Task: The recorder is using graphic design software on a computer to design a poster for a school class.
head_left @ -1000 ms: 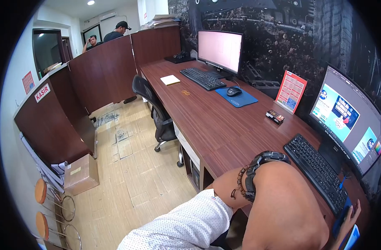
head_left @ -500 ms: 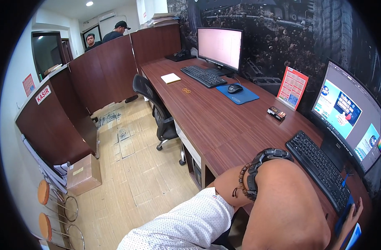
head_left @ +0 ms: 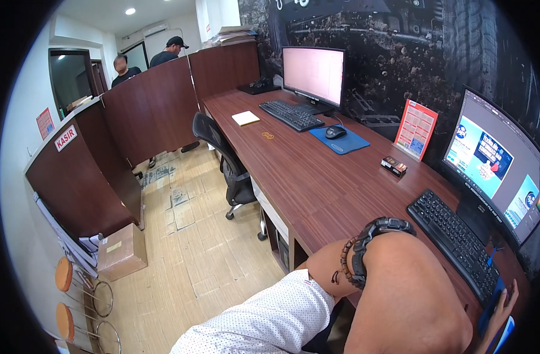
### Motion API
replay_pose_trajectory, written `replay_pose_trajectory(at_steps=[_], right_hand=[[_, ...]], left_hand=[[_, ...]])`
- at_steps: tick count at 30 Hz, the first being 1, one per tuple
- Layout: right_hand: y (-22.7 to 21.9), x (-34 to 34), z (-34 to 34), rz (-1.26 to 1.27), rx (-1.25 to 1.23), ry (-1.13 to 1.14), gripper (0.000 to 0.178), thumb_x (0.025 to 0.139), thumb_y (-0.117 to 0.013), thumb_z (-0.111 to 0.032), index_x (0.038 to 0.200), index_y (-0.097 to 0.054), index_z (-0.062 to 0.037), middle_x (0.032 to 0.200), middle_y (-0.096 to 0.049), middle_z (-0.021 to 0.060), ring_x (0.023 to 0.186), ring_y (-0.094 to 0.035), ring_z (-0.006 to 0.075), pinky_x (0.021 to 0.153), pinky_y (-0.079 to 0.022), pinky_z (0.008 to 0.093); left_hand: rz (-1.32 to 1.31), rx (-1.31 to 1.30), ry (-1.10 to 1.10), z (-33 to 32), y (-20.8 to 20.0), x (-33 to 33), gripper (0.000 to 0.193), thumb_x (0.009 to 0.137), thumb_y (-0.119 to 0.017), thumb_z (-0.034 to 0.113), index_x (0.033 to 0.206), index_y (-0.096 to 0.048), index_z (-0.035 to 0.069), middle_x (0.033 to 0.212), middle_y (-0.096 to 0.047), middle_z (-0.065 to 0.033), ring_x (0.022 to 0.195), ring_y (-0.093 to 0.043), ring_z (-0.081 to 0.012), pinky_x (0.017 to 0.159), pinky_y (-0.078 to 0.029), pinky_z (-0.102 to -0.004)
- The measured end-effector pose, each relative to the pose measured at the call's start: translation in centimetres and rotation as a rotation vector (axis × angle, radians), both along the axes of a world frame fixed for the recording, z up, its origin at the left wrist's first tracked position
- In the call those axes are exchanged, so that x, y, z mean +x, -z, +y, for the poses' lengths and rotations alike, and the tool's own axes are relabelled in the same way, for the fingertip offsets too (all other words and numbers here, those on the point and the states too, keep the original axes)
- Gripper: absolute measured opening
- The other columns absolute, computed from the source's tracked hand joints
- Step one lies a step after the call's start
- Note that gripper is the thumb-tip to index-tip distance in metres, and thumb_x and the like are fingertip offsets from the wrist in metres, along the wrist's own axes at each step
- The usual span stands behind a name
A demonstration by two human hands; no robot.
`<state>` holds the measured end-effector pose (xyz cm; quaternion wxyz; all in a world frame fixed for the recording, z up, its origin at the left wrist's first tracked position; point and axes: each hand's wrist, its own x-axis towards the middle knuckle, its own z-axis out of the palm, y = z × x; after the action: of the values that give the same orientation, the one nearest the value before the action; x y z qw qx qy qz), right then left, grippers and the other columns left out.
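Observation:
My left hand (head_left: 408,295), large and close, bends down from a wrist with a black watch (head_left: 376,236) and a brown bead bracelet (head_left: 345,259). Its back faces me; the fingers are hidden. A white dotted sleeve (head_left: 258,312) covers the upper part of that arm. At the far right, my right hand (head_left: 502,312) lies over a blue mouse pad (head_left: 487,312), its fingers curved around what looks like a computer mouse, almost wholly hidden. Beside it are a black keyboard (head_left: 453,245) and a lit monitor (head_left: 488,159) showing blue graphics.
Along the brown desk (head_left: 317,194) stand a red sign (head_left: 415,130), a small dark box (head_left: 394,166), a second mouse (head_left: 335,132), keyboard (head_left: 290,115) and monitor (head_left: 313,74). An office chair (head_left: 225,162) is alongside. Two people are beyond the partition (head_left: 152,109); a cardboard box (head_left: 122,251) sits left.
The view has tilted slightly, so the room sits a little lower. One person behind the partition has turned and shifted left. Both my hands keep nearly the same pose.

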<state>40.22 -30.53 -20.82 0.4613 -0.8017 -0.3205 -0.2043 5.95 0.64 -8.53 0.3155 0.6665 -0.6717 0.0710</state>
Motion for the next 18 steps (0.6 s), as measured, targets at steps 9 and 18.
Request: replay_pose_trajectory(at_steps=[9,18], right_hand=[[-0.3,-0.4,0.2,-0.035,-0.045,0.051,0.045,0.104,-0.049,-0.024,0.143,-0.047,-0.0017,0.146,-0.047,0.0144,0.14,-0.04,0.0269,0.116,-0.026,0.0375],[-0.9,-0.9,0.1,-0.028,-0.039,0.054,0.045,0.104,-0.049,-0.026,0.143,-0.047,-0.0041,0.145,-0.047,0.0148,0.138,-0.041,0.0283,0.117,-0.026,0.0396]], left_hand=[[-0.064,-0.011,0.027,-1.0,-4.4,-2.5,0.037,0.083,-0.078,0.03,0.084,-0.067,-0.005,0.076,-0.067,-0.0137,0.067,-0.064,-0.0253,0.06,-0.051,-0.0294],[0.217,-0.13,0.32,-3.3,-9.4,-6.4,0.055,0.091,-0.064,0.054,0.071,-0.063,0.002,0.066,-0.064,-0.0069,0.056,-0.061,-0.0215,0.049,-0.048,-0.0323]])
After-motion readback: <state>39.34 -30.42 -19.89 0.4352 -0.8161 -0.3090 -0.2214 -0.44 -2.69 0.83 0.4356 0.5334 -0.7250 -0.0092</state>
